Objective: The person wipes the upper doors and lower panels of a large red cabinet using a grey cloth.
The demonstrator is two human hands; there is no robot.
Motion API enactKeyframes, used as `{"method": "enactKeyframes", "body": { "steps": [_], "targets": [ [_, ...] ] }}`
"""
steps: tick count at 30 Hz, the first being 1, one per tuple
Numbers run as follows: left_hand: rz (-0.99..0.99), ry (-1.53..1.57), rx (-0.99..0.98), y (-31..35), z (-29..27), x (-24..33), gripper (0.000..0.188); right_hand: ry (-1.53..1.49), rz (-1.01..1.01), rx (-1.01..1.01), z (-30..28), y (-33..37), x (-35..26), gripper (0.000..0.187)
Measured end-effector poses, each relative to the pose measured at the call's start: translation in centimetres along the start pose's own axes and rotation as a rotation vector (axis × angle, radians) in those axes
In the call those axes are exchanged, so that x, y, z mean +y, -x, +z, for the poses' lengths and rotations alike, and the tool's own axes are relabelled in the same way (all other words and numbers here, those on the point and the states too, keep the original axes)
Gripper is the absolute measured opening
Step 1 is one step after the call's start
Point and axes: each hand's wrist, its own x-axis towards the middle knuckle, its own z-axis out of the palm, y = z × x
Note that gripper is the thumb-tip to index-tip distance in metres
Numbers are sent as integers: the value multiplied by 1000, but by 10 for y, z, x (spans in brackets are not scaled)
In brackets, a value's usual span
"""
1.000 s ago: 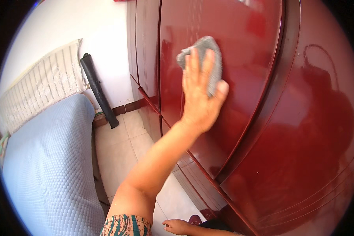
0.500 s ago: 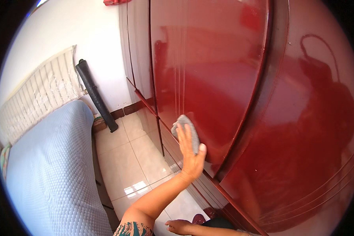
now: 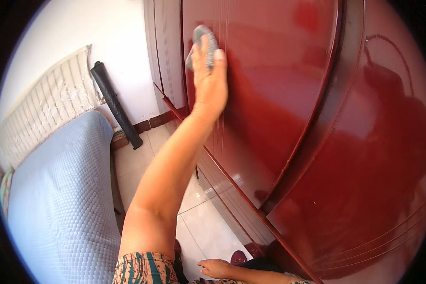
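Up on the glossy dark red wardrobe door (image 3: 265, 94), my left hand (image 3: 210, 87) presses a grey cloth (image 3: 204, 35) flat against the surface. Its fingers lie over the cloth and the thumb is at the right; the hand and cloth are slightly blurred. Part of the cloth is hidden under the palm. Low in the view, my right hand (image 3: 215, 268) hangs in front of my body near a dark red shoe (image 3: 238, 257). Its fingers are loosely bent and a little apart, with nothing seen in them.
A bed with a light blue quilted cover (image 3: 61, 199) and a pale covered headboard (image 3: 52, 104) stands at the left. One long black roll (image 3: 116, 104) leans on the white wall. Below the door runs a projecting red ledge (image 3: 232, 182) above drawers, over a tiled floor (image 3: 199, 227).
My left hand has slid the grey cloth up the door and slightly left, the arm now stretched out further. The right hand has hardly moved.
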Motion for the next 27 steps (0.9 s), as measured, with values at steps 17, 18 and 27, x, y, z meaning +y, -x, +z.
{"method": "enactKeyframes", "body": {
  "steps": [17, 18, 27],
  "targets": [
    [-395, 8, -118, 195, -16, -71, 71, -20, 53, 13, -1, -6, 8, 36],
    [-384, -18, -146, 206, -19, -46, 71, -6, 47, 1, 0, -8, 3, 36],
    [-142, -80, -403, 315, 7, 82, 69, -2, -109, 357, 17, -5, 33, 53]
  ]
}}
